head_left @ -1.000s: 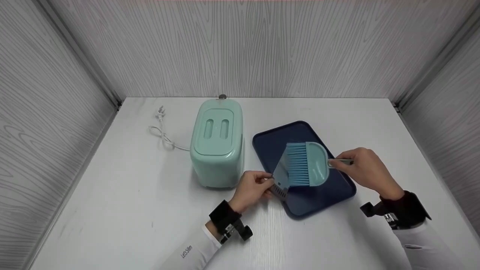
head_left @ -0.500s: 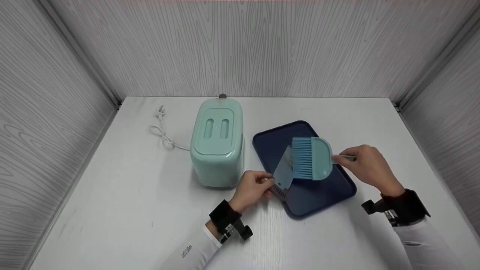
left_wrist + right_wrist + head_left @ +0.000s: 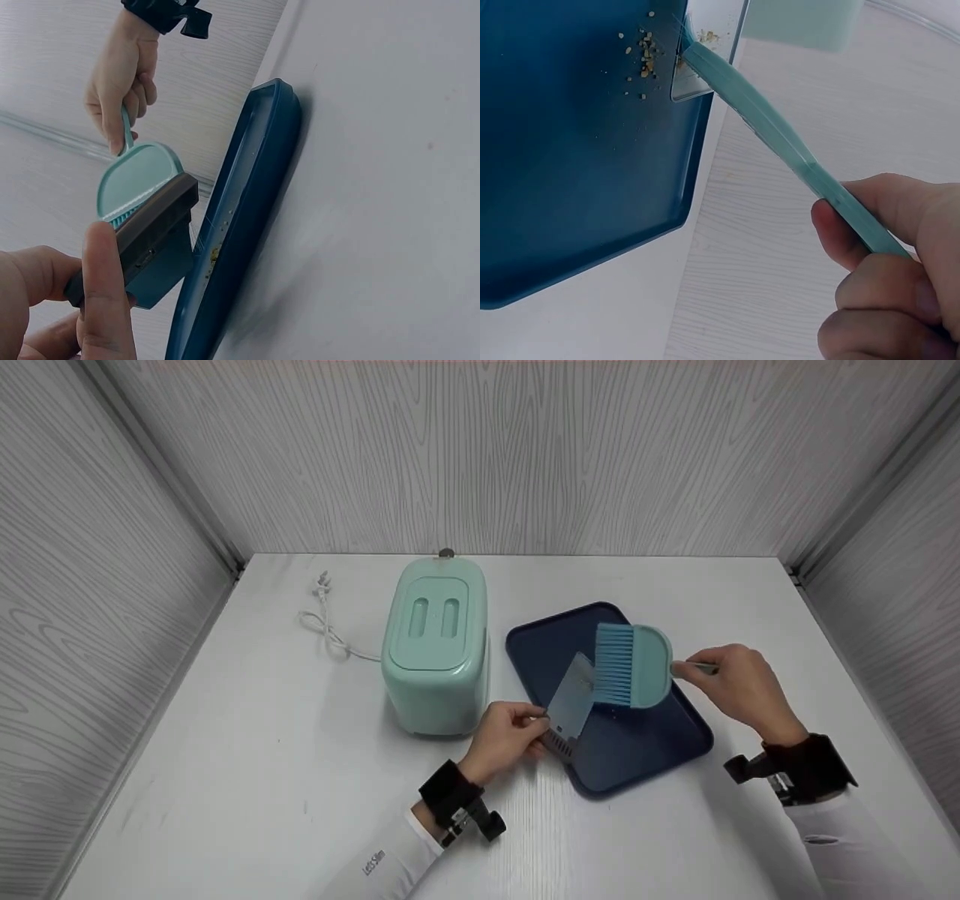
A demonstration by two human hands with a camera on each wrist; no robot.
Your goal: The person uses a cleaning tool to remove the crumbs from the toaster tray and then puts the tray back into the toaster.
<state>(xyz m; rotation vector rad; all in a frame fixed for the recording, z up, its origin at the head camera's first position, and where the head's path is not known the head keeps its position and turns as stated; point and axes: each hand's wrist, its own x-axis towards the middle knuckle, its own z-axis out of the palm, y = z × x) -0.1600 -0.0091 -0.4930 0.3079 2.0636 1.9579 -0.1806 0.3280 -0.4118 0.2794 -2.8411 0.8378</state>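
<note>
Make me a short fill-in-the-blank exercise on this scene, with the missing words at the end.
1. The right hand holds the brush by its ____.
2. In the head view, the dustpan in the left hand is to the ____ of the bristles.
3. Crumbs lie on the dark ____ tray.
4. The white cord ends in a ____.

Missing words: handle; left; blue; plug.
</note>
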